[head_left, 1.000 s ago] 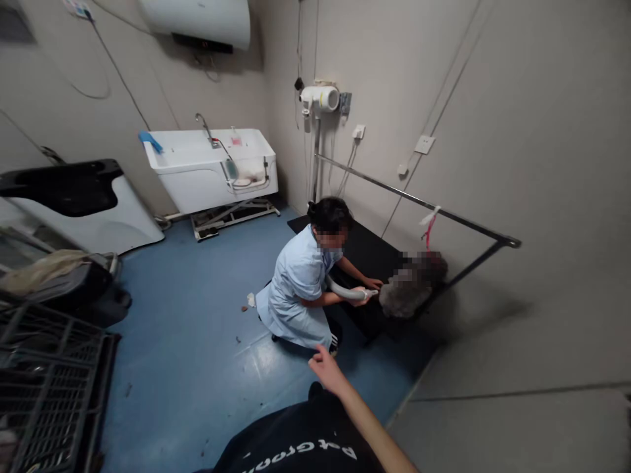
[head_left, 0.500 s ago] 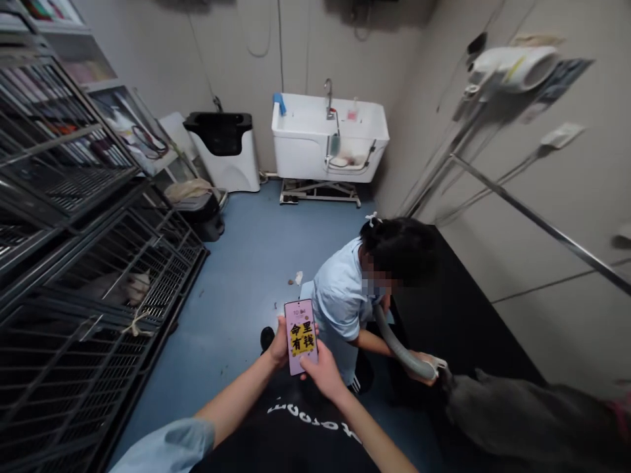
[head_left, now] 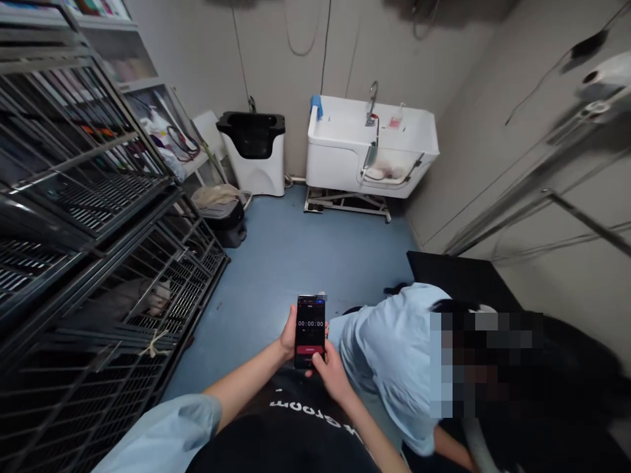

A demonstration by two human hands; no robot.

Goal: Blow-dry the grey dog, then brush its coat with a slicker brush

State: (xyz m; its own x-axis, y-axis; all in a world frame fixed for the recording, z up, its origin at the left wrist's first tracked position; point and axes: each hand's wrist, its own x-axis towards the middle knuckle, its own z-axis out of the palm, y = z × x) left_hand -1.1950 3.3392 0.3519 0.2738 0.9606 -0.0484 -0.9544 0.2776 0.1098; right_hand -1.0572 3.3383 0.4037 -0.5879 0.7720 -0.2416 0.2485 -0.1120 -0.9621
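Note:
A black phone (head_left: 310,330) with a stopwatch screen reading zeros is held upright in front of me. My left hand (head_left: 287,335) is wrapped round its left edge. My right hand (head_left: 329,373) is below it on the right, fingers curled, thumb on the red button near the bottom of the screen. A co-worker in a light blue top (head_left: 394,355) crouches just right of my hands, bent over a black low table (head_left: 463,279).
Metal wire cages (head_left: 83,263) fill the left side, one with a pale animal (head_left: 148,295) inside. At the far wall stand a white bath tub (head_left: 372,148) with a tap and a black and white machine (head_left: 254,151). Blue floor (head_left: 296,256) lies between.
The view has swung left from the table toward the cages. My hands came together on the phone, and its screen changed from a pink lock picture to a stopwatch. The co-worker bent lower.

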